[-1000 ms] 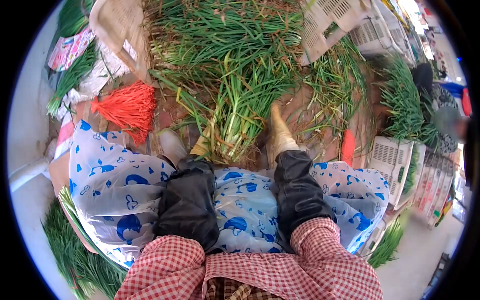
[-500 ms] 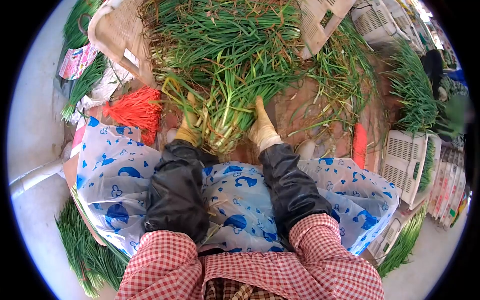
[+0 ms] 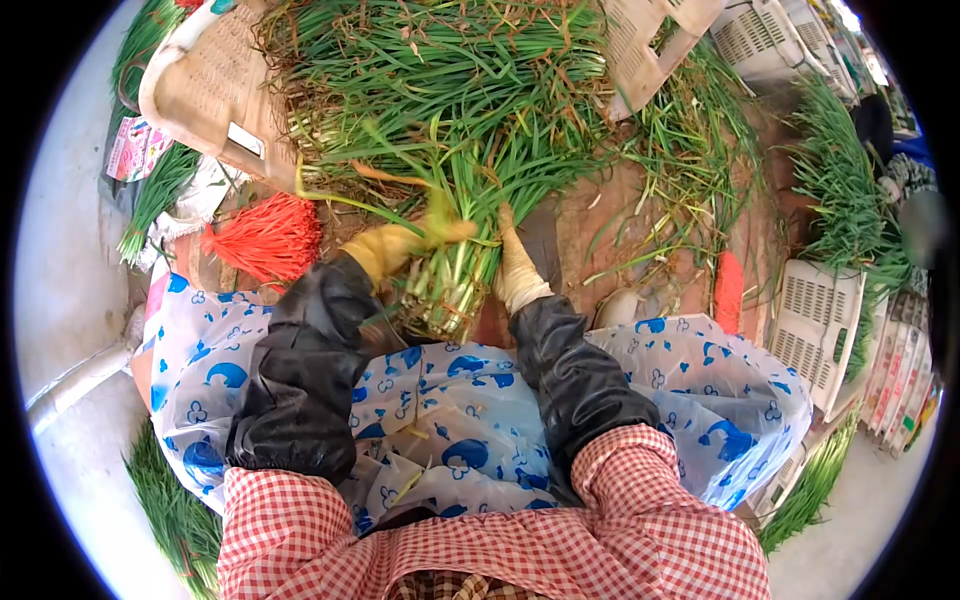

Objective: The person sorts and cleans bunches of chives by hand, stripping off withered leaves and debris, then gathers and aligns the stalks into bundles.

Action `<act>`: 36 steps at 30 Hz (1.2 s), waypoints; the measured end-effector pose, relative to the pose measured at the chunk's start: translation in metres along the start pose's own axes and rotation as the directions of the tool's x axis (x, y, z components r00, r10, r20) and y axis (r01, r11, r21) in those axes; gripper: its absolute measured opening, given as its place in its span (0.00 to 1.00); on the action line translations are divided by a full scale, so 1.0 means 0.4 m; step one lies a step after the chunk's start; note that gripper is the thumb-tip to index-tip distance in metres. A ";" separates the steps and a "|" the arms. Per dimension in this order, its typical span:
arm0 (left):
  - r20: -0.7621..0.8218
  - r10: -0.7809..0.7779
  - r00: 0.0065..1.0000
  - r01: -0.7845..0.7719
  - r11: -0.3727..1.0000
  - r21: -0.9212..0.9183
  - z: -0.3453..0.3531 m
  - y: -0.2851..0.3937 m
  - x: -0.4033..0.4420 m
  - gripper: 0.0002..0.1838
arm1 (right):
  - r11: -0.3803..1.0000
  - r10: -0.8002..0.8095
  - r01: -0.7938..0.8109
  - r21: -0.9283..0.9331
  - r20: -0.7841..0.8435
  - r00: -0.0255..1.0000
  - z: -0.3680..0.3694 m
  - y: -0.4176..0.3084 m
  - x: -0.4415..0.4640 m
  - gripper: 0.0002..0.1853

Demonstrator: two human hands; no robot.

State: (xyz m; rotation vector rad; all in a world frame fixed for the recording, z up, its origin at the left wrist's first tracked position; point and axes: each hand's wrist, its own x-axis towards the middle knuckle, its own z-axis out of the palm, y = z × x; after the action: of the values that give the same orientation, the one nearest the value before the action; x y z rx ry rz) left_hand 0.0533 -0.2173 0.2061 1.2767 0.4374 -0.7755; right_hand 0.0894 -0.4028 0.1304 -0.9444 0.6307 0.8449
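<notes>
A bunch of green stalks with pale root ends [image 3: 447,290] stands between my gloved hands, its leaves pointing away from me. My left hand [image 3: 400,245] reaches across the front of the bunch, its fingers blurred around some yellow-green leaves. At the bunch's right side is my right hand [image 3: 515,260], its fingers partly hidden by the leaves. Beyond them a big heap of the same greens [image 3: 450,90] lies between pale plastic crate sides. Below my hands, a clear sheet with blue prints [image 3: 470,400] covers my lap.
Red ties [image 3: 268,237] lie at the left by a pale crate [image 3: 215,85]. Loose leaves [image 3: 690,150] litter the floor at the right, near a red object [image 3: 728,292]. A white crate [image 3: 815,325] and more bundled greens [image 3: 835,180] stand farther right.
My left hand has moved from the left side of the bunch across its front, with yellowish leaves at its fingers. My right hand stays at the right side.
</notes>
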 end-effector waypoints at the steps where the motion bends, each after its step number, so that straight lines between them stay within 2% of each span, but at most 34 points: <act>1: 0.119 -0.058 0.991 0.042 0.991 0.130 0.018 0.008 0.006 0.22 | 0.997 -0.022 0.018 -0.079 -0.050 0.999 0.001 -0.019 -0.026 0.46; 2: 0.016 -0.092 0.996 0.090 0.988 0.123 0.064 0.008 0.022 0.20 | 0.993 -0.020 0.021 0.114 -0.007 1.000 0.007 -0.030 -0.050 0.42; 3: -0.088 -0.126 0.988 0.135 0.984 0.112 0.113 0.007 0.045 0.18 | 0.993 -0.034 0.035 0.116 -0.010 0.999 -0.021 -0.028 -0.062 0.42; 4: -0.127 -0.107 0.986 0.131 0.970 0.206 0.128 -0.035 0.109 0.27 | 0.979 -0.195 0.199 -0.045 0.085 0.977 -0.069 -0.024 -0.066 0.37; 5: -0.177 -0.093 0.980 0.143 0.945 0.294 0.130 -0.077 0.158 0.37 | 0.982 -0.182 0.186 -0.044 0.082 0.980 -0.063 -0.032 -0.093 0.33; 6: -0.200 -0.114 0.973 0.168 0.945 0.280 0.148 -0.082 0.161 0.41 | 0.985 -0.160 0.164 -0.050 0.063 0.985 -0.054 -0.041 -0.125 0.30; 8: -0.198 -0.101 0.975 0.157 0.944 0.291 0.174 -0.097 0.144 0.40 | 0.988 -0.139 0.142 -0.061 0.059 0.989 -0.049 -0.042 -0.167 0.26; 9: -0.253 -0.052 0.966 0.133 0.941 0.312 0.198 -0.073 0.116 0.39 | 0.992 -0.111 0.115 -0.047 0.079 0.991 -0.048 -0.047 -0.180 0.27; 10: -0.244 -0.054 0.968 0.141 0.924 0.356 0.216 -0.022 0.069 0.38 | 0.997 -0.068 0.070 -0.018 0.102 0.992 -0.042 -0.052 -0.185 0.28; 11: -0.350 -0.069 0.934 0.203 0.910 0.362 0.232 -0.024 0.072 0.40 | 0.999 -0.029 0.027 0.017 0.125 0.992 -0.037 -0.057 -0.186 0.29; 13: -0.254 -0.101 0.962 0.187 0.921 0.342 0.232 0.003 0.060 0.44 | 0.998 -0.016 0.008 0.058 0.139 0.990 -0.047 -0.059 -0.180 0.30; 14: -0.257 -0.095 0.962 0.183 0.921 0.345 0.228 0.001 0.073 0.44 | 0.997 -0.024 0.014 0.074 0.136 0.990 -0.056 -0.056 -0.174 0.31; 15: -0.246 -0.104 0.964 0.194 0.907 0.374 0.226 -0.013 0.095 0.45 | 0.948 -0.013 -0.132 0.290 0.449 0.894 -0.093 -0.044 -0.147 0.32; 17: -0.235 -0.110 0.966 0.200 0.893 0.402 0.226 -0.010 0.104 0.47 | 0.842 -0.081 -0.331 0.425 0.707 0.702 -0.096 -0.036 -0.158 0.32; 18: -0.209 -0.046 0.977 0.143 0.867 0.478 0.230 0.003 0.104 0.49 | 0.915 -0.168 -0.019 0.404 0.424 0.890 -0.063 -0.035 -0.194 0.32; 19: -0.178 0.018 0.984 0.084 0.832 0.548 0.238 0.013 0.103 0.51 | 0.925 -0.307 0.271 0.268 0.104 0.946 -0.048 -0.042 -0.214 0.33; 20: -0.140 0.097 0.985 -0.002 0.828 0.561 0.242 -0.020 0.125 0.53 | 0.914 -0.225 0.126 0.386 0.223 0.949 -0.107 -0.039 -0.171 0.31; 21: -0.117 0.143 0.983 -0.049 0.815 0.578 0.259 0.023 0.108 0.53 | 0.882 -0.325 0.189 0.431 0.266 0.908 -0.086 -0.069 -0.198 0.31; 23: -0.114 0.239 0.964 -0.113 0.761 0.639 0.322 0.116 -0.012 0.53 | 0.871 -0.487 0.414 0.264 0.361 0.795 -0.103 -0.123 -0.261 0.31; 24: -0.089 0.333 0.939 -0.206 0.750 0.628 0.355 0.129 -0.063 0.46 | 0.839 -0.540 0.481 0.256 0.280 0.794 -0.067 -0.140 -0.337 0.30; 25: -0.062 0.375 0.925 -0.252 0.727 0.639 0.390 0.137 -0.114 0.46 | 0.818 -0.576 0.531 0.223 0.291 0.764 -0.066 -0.160 -0.410 0.28; 27: 0.049 0.654 0.755 -0.567 0.613 0.550 0.454 0.154 -0.202 0.41 | 0.746 -0.664 0.636 0.197 0.288 0.690 -0.077 -0.202 -0.513 0.22; 28: 0.061 0.706 0.705 -0.622 0.575 0.532 0.479 0.161 -0.211 0.38 | 0.713 -0.697 0.674 0.194 0.295 0.654 -0.100 -0.239 -0.534 0.22; 29: 0.090 0.735 0.672 -0.657 0.536 0.530 0.492 0.171 -0.200 0.38 | 0.671 -0.702 0.738 0.071 0.382 0.601 -0.129 -0.292 -0.544 0.19; 31: 0.071 0.785 0.615 -0.694 0.496 0.522 0.441 0.165 -0.183 0.45 | 0.638 -0.656 0.770 -0.022 0.508 0.558 -0.089 -0.348 -0.537 0.18; 33: 0.037 0.774 0.633 -0.682 0.533 0.501 0.382 0.178 -0.152 0.43 | 0.581 -0.505 0.775 -0.250 0.636 0.583 -0.048 -0.397 -0.486 0.17; 34: 0.008 0.690 0.724 -0.588 0.610 0.531 0.356 0.187 -0.144 0.41 | 0.551 -0.427 0.766 -0.330 0.677 0.599 -0.036 -0.411 -0.447 0.17; 35: -0.026 0.596 0.803 -0.485 0.678 0.553 0.329 0.197 -0.132 0.39 | 0.562 -0.409 0.762 -0.321 0.693 0.594 -0.027 -0.428 -0.394 0.17; 36: -0.058 0.584 0.810 -0.459 0.693 0.556 0.310 0.202 -0.137 0.39 | 0.387 -0.378 0.828 -0.406 0.749 0.544 -0.022 -0.429 -0.345 0.16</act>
State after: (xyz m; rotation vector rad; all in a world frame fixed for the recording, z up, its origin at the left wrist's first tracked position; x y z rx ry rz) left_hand 0.0597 -0.3140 0.3308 1.9077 0.0099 -0.2388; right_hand 0.1597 -0.5125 0.3082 -1.4611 -0.7016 0.5661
